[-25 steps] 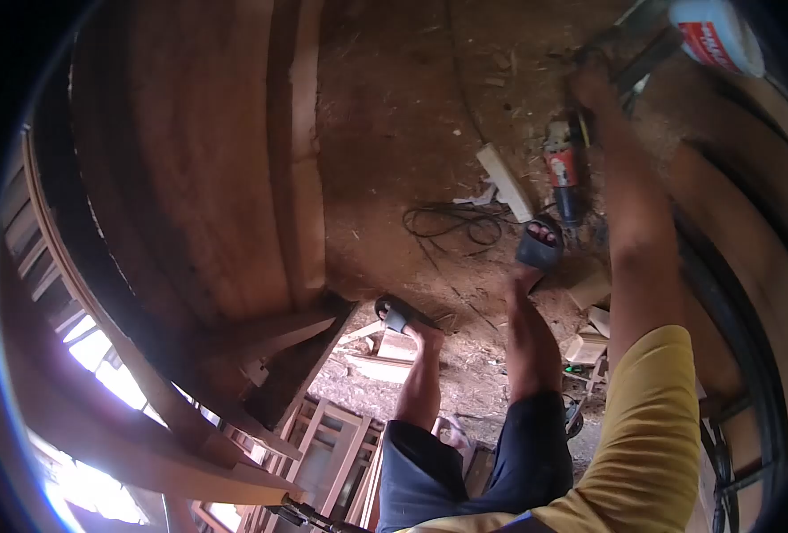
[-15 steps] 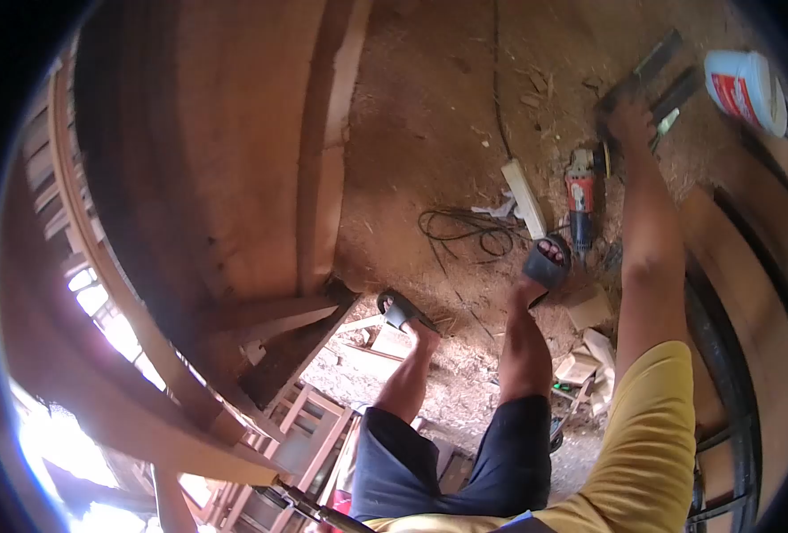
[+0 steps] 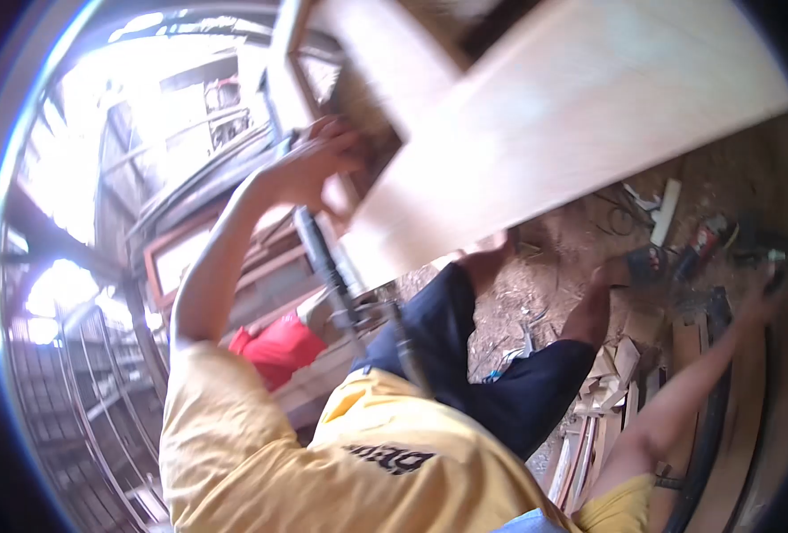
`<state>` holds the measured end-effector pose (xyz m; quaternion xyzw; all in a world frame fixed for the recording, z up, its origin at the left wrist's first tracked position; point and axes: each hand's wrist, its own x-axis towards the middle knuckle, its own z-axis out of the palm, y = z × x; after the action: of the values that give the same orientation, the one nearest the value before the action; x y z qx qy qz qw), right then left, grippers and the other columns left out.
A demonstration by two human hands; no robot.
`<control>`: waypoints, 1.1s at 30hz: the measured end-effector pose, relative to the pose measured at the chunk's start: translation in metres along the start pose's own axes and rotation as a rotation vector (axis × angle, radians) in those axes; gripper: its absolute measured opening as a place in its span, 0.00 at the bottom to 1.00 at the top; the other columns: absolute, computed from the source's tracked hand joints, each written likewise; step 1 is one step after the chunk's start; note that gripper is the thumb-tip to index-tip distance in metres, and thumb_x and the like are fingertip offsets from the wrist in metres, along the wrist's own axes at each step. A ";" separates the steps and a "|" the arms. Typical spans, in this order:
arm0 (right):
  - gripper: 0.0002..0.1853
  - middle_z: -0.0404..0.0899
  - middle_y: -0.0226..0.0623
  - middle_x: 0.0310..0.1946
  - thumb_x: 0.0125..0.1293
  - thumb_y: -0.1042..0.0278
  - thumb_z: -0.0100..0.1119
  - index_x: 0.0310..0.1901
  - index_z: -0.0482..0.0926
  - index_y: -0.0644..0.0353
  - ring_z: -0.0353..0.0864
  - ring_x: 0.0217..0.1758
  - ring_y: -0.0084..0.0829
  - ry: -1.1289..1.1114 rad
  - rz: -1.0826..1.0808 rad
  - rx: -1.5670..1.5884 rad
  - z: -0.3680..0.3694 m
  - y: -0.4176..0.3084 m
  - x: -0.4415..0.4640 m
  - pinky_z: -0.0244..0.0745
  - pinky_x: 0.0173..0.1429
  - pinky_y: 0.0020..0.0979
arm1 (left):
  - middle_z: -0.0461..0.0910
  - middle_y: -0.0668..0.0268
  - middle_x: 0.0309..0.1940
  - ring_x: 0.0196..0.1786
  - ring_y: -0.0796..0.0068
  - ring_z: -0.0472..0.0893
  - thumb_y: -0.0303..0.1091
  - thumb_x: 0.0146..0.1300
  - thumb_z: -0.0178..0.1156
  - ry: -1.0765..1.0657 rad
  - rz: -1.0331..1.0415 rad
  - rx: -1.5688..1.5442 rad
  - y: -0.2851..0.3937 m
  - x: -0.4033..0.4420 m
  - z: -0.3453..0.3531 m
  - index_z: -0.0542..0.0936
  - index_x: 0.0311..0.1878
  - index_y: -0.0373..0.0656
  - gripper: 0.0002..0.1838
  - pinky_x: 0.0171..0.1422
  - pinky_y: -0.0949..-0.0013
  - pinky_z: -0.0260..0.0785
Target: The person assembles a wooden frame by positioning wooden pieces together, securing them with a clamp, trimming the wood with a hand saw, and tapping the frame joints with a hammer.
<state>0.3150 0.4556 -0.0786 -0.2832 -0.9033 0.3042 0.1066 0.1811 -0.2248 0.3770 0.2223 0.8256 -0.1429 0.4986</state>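
Observation:
In the head view, my left hand (image 3: 309, 173) is at the edge of a large pale wooden panel (image 3: 500, 169), its fingers curled around the wood. Just below it a metal bar clamp (image 3: 327, 266) slants towards my yellow shirt. My right hand (image 3: 758, 298) reaches low at the far right, smeared by motion. Its fingers look closed around a dark thing with a shiny end, too blurred to name. Near that hand on the ground lies a red and black angle grinder (image 3: 700, 240).
A white power strip (image 3: 666, 213) and its cord lie on the dirt floor by my foot. Wood offcuts (image 3: 612, 373) are heaped between my leg and right arm. Long curved boards (image 3: 749, 400) stand at the right. A red cloth (image 3: 278, 351) and wooden frames (image 3: 167, 266) are at the left.
The view has swung left and up, bringing my left arm and the panel's pale face into sight. My right hand remains low at the right, now nearer the view's edge.

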 end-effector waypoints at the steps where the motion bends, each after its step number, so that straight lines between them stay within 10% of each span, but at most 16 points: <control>1: 0.38 0.82 0.59 0.65 0.79 0.39 0.59 0.71 0.77 0.70 0.83 0.69 0.51 -0.055 0.010 0.033 -0.019 0.031 -0.013 0.77 0.71 0.44 | 0.74 0.58 0.69 0.80 0.46 0.62 0.67 0.34 0.84 0.032 0.075 -0.010 -0.007 0.010 0.003 0.88 0.60 0.47 0.49 0.87 0.36 0.40; 4: 0.32 0.91 0.52 0.50 0.79 0.43 0.62 0.60 0.82 0.72 0.91 0.55 0.46 -0.178 0.289 -0.059 -0.137 -0.046 -0.078 0.81 0.59 0.43 | 0.78 0.58 0.60 0.75 0.51 0.66 0.60 0.36 0.85 0.156 0.205 -0.112 -0.008 0.000 0.001 0.89 0.52 0.45 0.40 0.83 0.44 0.48; 7: 0.29 0.90 0.46 0.40 0.80 0.45 0.62 0.57 0.82 0.70 0.91 0.43 0.41 -0.123 0.128 -0.308 -0.247 -0.173 -0.133 0.81 0.50 0.41 | 0.80 0.59 0.58 0.73 0.54 0.70 0.64 0.41 0.83 0.237 0.255 -0.112 -0.012 0.001 0.008 0.89 0.53 0.48 0.39 0.83 0.46 0.47; 14: 0.24 0.76 0.31 0.26 0.83 0.59 0.57 0.71 0.74 0.65 0.68 0.24 0.18 0.085 0.154 0.062 -0.401 -0.482 -0.254 0.64 0.29 0.24 | 0.86 0.57 0.50 0.63 0.61 0.79 0.68 0.68 0.63 0.626 0.330 -0.232 -0.037 0.030 0.019 0.91 0.44 0.49 0.29 0.69 0.52 0.66; 15: 0.25 0.74 0.29 0.26 0.84 0.61 0.54 0.75 0.71 0.67 0.67 0.24 0.17 0.029 0.078 0.073 -0.403 -0.522 -0.273 0.61 0.28 0.23 | 0.88 0.57 0.42 0.55 0.59 0.84 0.56 0.76 0.58 0.919 0.376 -0.315 -0.039 0.048 0.037 0.90 0.35 0.46 0.25 0.66 0.56 0.69; 21: 0.28 0.78 0.29 0.30 0.83 0.64 0.52 0.79 0.67 0.68 0.66 0.21 0.14 -0.172 0.199 0.318 -0.350 -0.705 -0.378 0.60 0.26 0.20 | 0.87 0.53 0.27 0.39 0.55 0.87 0.51 0.77 0.51 0.986 0.149 -0.229 -0.028 0.057 0.053 0.87 0.22 0.42 0.31 0.60 0.52 0.71; 33: 0.25 0.83 0.29 0.39 0.81 0.71 0.57 0.77 0.73 0.63 0.68 0.25 0.13 -0.333 0.154 0.335 -0.233 -0.733 -0.416 0.66 0.29 0.21 | 0.87 0.54 0.24 0.32 0.55 0.88 0.45 0.74 0.49 0.977 0.209 -0.241 -0.032 0.046 0.049 0.86 0.21 0.45 0.27 0.57 0.52 0.71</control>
<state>0.4125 -0.1503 0.5446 -0.2755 -0.8211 0.4995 -0.0215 0.1832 -0.2648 0.3138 0.2853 0.9462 0.1242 0.0883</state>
